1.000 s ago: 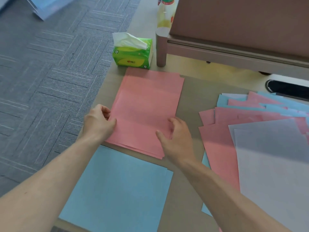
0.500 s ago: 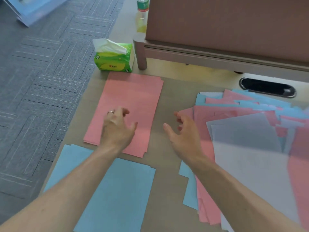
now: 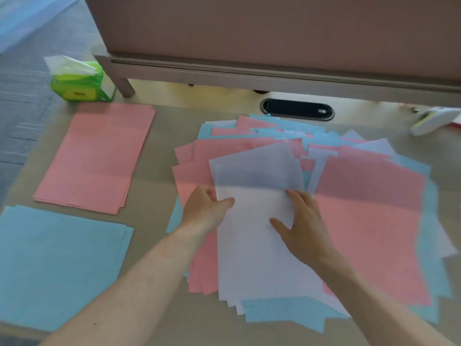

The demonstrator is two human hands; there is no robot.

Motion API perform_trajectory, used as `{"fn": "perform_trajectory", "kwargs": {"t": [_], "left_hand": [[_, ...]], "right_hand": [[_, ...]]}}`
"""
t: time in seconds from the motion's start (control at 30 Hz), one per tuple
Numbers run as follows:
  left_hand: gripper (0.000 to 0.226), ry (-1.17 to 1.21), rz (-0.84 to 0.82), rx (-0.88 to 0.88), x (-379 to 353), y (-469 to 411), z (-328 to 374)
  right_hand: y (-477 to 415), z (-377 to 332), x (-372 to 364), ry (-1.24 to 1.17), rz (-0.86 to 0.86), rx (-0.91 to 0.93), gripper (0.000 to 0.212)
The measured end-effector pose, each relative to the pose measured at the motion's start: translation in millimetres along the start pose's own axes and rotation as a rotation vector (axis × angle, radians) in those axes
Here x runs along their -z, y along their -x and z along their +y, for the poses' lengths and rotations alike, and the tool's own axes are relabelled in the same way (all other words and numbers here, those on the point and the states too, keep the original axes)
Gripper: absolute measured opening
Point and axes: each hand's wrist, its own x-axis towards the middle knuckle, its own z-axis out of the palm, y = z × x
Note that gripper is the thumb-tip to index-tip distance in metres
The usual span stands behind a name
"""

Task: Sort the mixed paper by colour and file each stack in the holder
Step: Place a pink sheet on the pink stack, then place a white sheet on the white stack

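mixed paper (image 3: 374,221) lies fanned over the right half of the desk (image 3: 154,186), pink, blue and white sheets overlapping at loose angles. at its near edge a blue sheet pokes out from under the white sheets (image 3: 249,265), which sit on top of the pile in its left part. at near left, apart from the pile, a sorted blue stack (image 3: 57,265) lies flat with its edges slightly stepped.

both forearms reach in from the near edge to the white sheets. the left hand (image 3: 207,208) holds their left edge, thumb laid on top and fingers curled at the edge in a pinch. the right hand (image 3: 301,226) rests flat on the same sheets just to the right, fingers straight and spread, thumb out to the left, gripping nothing.

farther left, beyond the blue stack and not touching it, a pink stack (image 3: 97,156) lies roughly squared, tilted a little to the right. behind its far corner stands a green tissue pack (image 3: 79,83) with a white tissue sticking up. behind the mixed paper, a dark oval cable grommet (image 3: 296,112) is set in the desk. a brown partition (image 3: 274,33) runs along the far side. a white object (image 3: 434,118) at far right is too blurred to identify.
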Motion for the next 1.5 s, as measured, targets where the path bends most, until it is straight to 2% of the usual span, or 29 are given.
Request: {"fn": "perform_trajectory", "kwargs": {"t": [0.07, 0.17, 0.23, 0.33, 0.4, 0.47, 0.53, 0.6, 0.7, 0.73, 0.8, 0.93, 1.23, 1.5], "left_hand": [[0.027, 0.089, -0.008, 0.055, -6.6, 5.8, 1.8], [0.010, 0.097, 0.000, 0.063, -10.4, 19.1, -2.4], [0.007, -0.040, -0.017, -0.039, -15.3, 30.1, -12.6], [0.018, -0.216, 0.011, -0.197, -21.3, 37.0, -29.2], [0.017, -0.168, 0.108, -0.261, -12.3, 31.8, -33.2], [0.013, 0.024, 0.119, -0.261, 3.6, 25.7, -31.3], [0.017, 0.172, 0.041, -0.208, 14.1, 25.6, -26.2], [0.022, 0.166, -0.035, -0.218, 13.5, 25.7, -18.2], [0.020, 0.113, -0.073, -0.253, 1.8, 27.1, -3.1], [0.019, 0.105, -0.078, -0.260, -3.8, 29.1, 1.5], [0.014, 0.078, -0.136, -0.278, -17.8, 35.3, 9.7], [0.018, -0.023, -0.289, -0.337, -66.3, 53.6, 25.0], [0.026, -0.137, -0.546, -0.411, -241.9, 126.8, 78.3], [0.032, -0.340, -0.541, -0.443, -389.8, 187.0, 93.4]], "right_hand": [[2.7, 4.2, -3.3, -0.034, -0.016, 0.033, 0.078], [4.2, 9.0, -7.1, -0.068, -0.034, 0.076, 0.084], [4.2, 13.5, -7.7, -0.081, -0.036, 0.092, 0.085], [5.0, 18.2, -6.3, -0.133, -0.018, 0.116, 0.085], [6.1, 23.6, -2.8, -0.198, 0.050, 0.121, 0.082], [6.5, 28.3, 1.7, -0.288, 0.130, 0.074, 0.078], [4.0, 27.6, 9.0, -0.432, 0.113, -0.036, 0.070], [0.4, 27.6, 17.9, -0.553, 0.062, -0.096, 0.046], [-2.5, 42.1, 31.0, -0.598, 0.068, -0.151, 0.010], [-1.4, 50.4, 36.7, -0.619, 0.081, -0.179, 0.003], [4.4, 70.1, 49.8, -0.692, 0.112, -0.237, 0.009], [26.9, 118.2, 86.1, -0.730, 0.215, -0.320, 0.009], [90.8, 285.6, 184.7, -0.462, 0.455, -0.466, 0.012], [122.4, 426.4, 247.0, -0.297, 0.453, -0.528, 0.008]]}}
